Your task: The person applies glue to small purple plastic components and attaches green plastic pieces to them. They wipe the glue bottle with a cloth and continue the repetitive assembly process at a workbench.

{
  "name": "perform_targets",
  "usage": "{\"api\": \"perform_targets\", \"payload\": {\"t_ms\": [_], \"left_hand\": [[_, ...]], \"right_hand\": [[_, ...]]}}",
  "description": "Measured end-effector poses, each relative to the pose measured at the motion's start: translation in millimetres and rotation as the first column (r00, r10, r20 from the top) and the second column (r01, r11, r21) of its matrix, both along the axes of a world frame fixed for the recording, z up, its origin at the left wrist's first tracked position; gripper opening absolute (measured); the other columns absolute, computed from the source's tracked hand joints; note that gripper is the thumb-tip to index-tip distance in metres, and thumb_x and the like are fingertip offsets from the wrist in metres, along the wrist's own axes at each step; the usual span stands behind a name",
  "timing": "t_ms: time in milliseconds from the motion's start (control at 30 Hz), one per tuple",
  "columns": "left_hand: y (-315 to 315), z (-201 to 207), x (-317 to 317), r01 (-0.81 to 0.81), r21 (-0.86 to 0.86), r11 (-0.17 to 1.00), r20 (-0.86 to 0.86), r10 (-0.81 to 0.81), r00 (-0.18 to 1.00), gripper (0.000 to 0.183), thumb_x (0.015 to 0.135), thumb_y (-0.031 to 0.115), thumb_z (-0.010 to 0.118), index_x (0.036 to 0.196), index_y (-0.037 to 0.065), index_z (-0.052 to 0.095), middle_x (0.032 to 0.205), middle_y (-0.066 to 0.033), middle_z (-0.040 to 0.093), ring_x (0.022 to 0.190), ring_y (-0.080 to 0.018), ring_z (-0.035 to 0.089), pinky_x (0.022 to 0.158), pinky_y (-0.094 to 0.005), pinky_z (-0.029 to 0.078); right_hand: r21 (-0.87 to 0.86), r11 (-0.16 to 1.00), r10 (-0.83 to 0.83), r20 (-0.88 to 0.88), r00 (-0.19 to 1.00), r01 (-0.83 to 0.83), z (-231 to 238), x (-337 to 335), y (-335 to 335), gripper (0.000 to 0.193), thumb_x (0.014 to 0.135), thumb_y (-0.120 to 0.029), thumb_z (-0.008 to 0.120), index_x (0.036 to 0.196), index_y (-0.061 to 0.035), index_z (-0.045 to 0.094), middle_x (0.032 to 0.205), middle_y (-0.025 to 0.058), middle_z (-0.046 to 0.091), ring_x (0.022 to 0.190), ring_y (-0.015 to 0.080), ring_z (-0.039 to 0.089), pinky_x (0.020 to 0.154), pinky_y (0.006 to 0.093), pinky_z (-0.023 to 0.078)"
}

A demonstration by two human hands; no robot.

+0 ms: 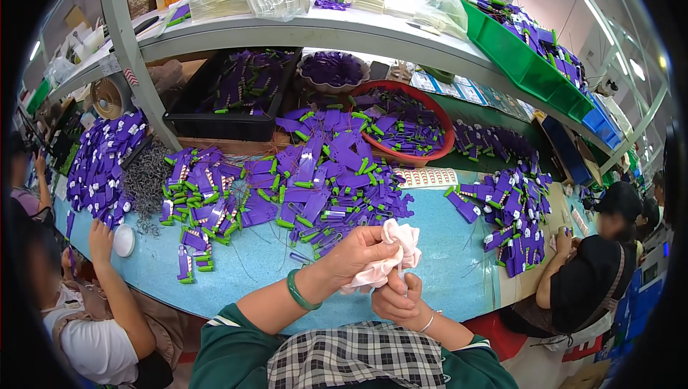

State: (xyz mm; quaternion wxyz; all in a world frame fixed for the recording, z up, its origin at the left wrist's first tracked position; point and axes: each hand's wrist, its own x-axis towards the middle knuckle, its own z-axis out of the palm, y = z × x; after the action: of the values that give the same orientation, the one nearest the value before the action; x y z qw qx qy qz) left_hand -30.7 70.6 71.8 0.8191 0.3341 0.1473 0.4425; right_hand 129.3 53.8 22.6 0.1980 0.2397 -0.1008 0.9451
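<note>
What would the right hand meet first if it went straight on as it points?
The right hand would likely meet the crumpled pale pink cloth first, before the left hand; depth is unclear.

Text: none legible | numbers: none legible | shelf post: red-striped sticker

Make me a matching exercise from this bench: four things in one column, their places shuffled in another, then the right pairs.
Things
1. pale cloth
2. green bangle
3. red basin
4. green bin

Places
A. at the right end of the raised shelf
B. around the person's left wrist
C. just behind the central pile of purple and green pieces
D. in the left hand and right hand

Pairs: 1-D, 2-B, 3-C, 4-A
</note>
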Motion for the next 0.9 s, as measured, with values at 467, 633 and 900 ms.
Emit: {"api": "perform_targets", "payload": {"t_ms": [467, 633, 900], "left_hand": [[-4.0, -5.6, 4.5, -0.105, 0.022, 0.994, 0.031, 0.104, 0.994, 0.02, 0.09, 0.007, 0.054, 0.104, -0.006, 0.061, 0.093, -0.0146, 0.066, 0.079, -0.0149, 0.066, 0.069, -0.026, 0.055], [-9.8, 2.1, 3.8, -0.159, 0.034, 0.987, 0.013, 0.158, 0.987, 0.021, 0.088, 0.007, 0.055, 0.104, -0.005, 0.061, 0.091, -0.0135, 0.067, 0.077, -0.015, 0.065, 0.068, -0.0279, 0.054], [12.9, 19.7, -32.9, -0.468, 0.157, 0.87, -0.002, 0.474, 0.88, 0.022, 0.09, 0.01, 0.055, 0.107, -0.003, 0.059, 0.104, -0.0168, 0.065, 0.09, -0.0199, 0.064, 0.076, -0.033, 0.054]], "right_hand": [[0.008, 1.0, 0.025, 0.039, 0.999, -0.026, 0.4, -2.0, -1.8, 0.031, 0.097, -0.031, 0.043, 0.094, -0.0026, 0.055, 0.054, 0.0, 0.049, 0.032, 0.0058, 0.046, 0.026, 0.0169, 0.032], [-0.008, 0.999, 0.046, 0.044, 0.998, -0.046, 0.6, -4.4, -3.3, 0.03, 0.097, -0.03, 0.045, 0.092, -0.0022, 0.055, 0.053, 0.0009, 0.048, 0.031, 0.0065, 0.045, 0.026, 0.0173, 0.032], [0.089, 0.994, 0.049, 0.155, 0.987, -0.063, -1.4, 3.0, -12.3, 0.029, 0.094, -0.029, 0.052, 0.087, -0.0009, 0.055, 0.053, 0.0047, 0.049, 0.03, 0.0094, 0.043, 0.025, 0.0199, 0.032]]}}
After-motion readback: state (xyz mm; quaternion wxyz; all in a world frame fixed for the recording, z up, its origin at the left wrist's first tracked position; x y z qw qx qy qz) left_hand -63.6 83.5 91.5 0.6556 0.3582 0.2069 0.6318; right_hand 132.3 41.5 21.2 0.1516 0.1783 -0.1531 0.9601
